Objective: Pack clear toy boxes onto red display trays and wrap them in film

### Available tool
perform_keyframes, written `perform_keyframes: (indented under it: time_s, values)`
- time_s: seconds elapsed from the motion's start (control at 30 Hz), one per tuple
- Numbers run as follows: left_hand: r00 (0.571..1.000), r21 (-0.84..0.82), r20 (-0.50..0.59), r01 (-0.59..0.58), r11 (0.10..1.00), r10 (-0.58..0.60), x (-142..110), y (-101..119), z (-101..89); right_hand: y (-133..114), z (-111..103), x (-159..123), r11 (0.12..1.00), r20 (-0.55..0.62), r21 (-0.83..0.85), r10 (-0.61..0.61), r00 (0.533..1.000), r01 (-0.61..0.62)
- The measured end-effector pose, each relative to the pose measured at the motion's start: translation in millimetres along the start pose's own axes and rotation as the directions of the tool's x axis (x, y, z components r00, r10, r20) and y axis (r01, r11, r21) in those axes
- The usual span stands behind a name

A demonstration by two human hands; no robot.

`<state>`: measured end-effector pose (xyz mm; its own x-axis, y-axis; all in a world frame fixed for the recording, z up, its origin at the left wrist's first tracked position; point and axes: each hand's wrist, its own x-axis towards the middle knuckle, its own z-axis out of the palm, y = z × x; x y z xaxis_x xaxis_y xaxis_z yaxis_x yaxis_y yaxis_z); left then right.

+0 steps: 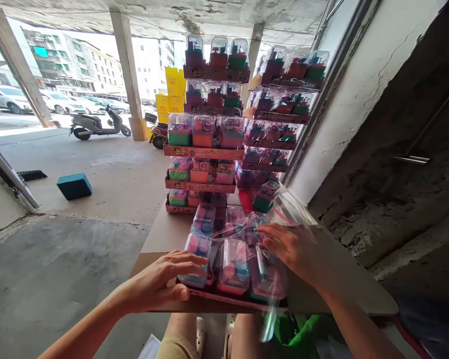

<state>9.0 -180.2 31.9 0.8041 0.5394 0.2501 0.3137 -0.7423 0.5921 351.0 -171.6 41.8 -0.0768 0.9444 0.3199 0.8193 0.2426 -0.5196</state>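
A shallow dark-red display tray (232, 299) stands at the table's near edge, with several clear-lidded plastic boxes in two rows. Pink and teal pieces show under the lids. My left hand (164, 276) lies over the near-left box (194, 254), its fingers stretched out and the thumb apart. On the other side, my right hand (290, 249) is over the right-hand boxes, fingers extended and slightly curved against clear plastic film (297, 214). The film drapes wrinkled across the tray, rises beyond my right hand and hangs over the front edge. One box (266, 197) sits tilted behind the tray.
Stacked display trays of similar boxes (204, 149) stand at the table's far end, with film-wrapped stacks (271, 122) to their right. A wall (344, 109) borders the right side. A dark block (74, 186) and a scooter (99, 123) are on the floor. Green fabric (303, 334) lies below the table.
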Motion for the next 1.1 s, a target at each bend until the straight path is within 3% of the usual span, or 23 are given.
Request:
perform_keyframes:
  time_s: [0.1,0.23,0.33,0.37,0.4,0.47,0.5,0.53,0.57,0.67,0.77,0.83,0.97,1.1]
  values:
    - [0.999,0.062,0.028,0.032,0.998,-0.033,9,6,-2.3,-16,3,-39,0.999,0.105,0.030,-0.044,0.994,0.042]
    - [1.000,0.106,0.002,0.027,0.994,-0.027,15,9,2.9,-12,24,-83,0.993,-0.132,0.050,0.109,0.985,-0.103]
    - [0.976,0.097,-0.203,0.096,0.991,-0.075,11,2,18.3,-3,50,-112,0.939,-0.281,0.239,0.312,0.908,-0.249]
    - [0.936,0.082,-0.325,0.168,0.982,-0.133,8,-1,25.1,0,58,-119,0.896,-0.282,0.324,0.397,0.873,-0.303]
    - [0.864,0.049,-0.457,0.259,0.965,-0.209,4,-5,32.2,1,65,-125,0.842,-0.267,0.410,0.478,0.837,-0.350]
    - [0.661,-0.077,-0.653,0.426,0.901,-0.369,-4,-12,46.0,2,74,-132,0.727,-0.198,0.551,0.590,0.782,-0.409]
    - [0.574,-0.160,-0.690,0.473,0.866,-0.441,-8,-15,51.9,0,75,-134,0.678,-0.146,0.596,0.618,0.773,-0.429]
    - [0.520,-0.244,-0.688,0.492,0.836,-0.507,-11,-17,56.8,-2,76,-134,0.639,-0.093,0.626,0.631,0.770,-0.448]
    - [0.507,-0.324,-0.651,0.487,0.811,-0.565,-15,-18,60.7,-6,75,-134,0.610,-0.044,0.642,0.634,0.772,-0.465]
    - [0.597,-0.520,-0.452,0.428,0.739,-0.663,-21,-15,66.1,-17,69,-132,0.559,0.063,0.663,0.620,0.782,-0.498]
    - [0.666,-0.643,-0.309,0.380,0.665,-0.679,-22,-9,65.8,-24,69,-131,0.500,0.068,0.725,0.633,0.771,-0.474]
    - [0.675,-0.683,-0.280,0.359,0.635,-0.683,-20,-7,65.4,-25,72,-131,0.466,0.043,0.766,0.651,0.758,-0.443]
    - [0.659,-0.671,-0.335,0.334,0.661,-0.673,-16,-9,68.9,-25,81,-128,0.471,-0.038,0.780,0.693,0.720,-0.412]
    - [0.641,-0.712,-0.309,0.335,0.617,-0.703,-14,-10,73.8,-33,86,-119,0.414,-0.131,0.857,0.752,0.646,-0.308]
